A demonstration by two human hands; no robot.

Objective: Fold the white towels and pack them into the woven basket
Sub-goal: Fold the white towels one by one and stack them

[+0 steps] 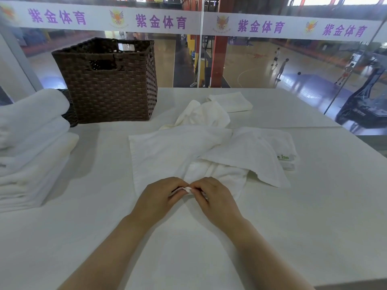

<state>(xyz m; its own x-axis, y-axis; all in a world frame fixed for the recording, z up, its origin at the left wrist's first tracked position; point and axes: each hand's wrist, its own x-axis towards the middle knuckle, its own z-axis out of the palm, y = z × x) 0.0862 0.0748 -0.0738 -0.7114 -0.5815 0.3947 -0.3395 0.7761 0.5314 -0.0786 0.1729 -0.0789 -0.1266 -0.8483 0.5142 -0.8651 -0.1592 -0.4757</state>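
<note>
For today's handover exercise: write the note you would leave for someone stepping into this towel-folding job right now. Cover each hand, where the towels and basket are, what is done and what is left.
Left hand and right hand: both pinch the near edge of the spread towel, fingertips meeting at the same spot.
Woven basket: upright at the far left of the table; its inside is not visible.
Done: a stack of folded towels sits at the left edge, and one small folded towel lies at the far side.
Left: a crumpled towel and a labelled towel overlapping the spread one remain unfolded. Fold these, then pack everything into the basket.
</note>
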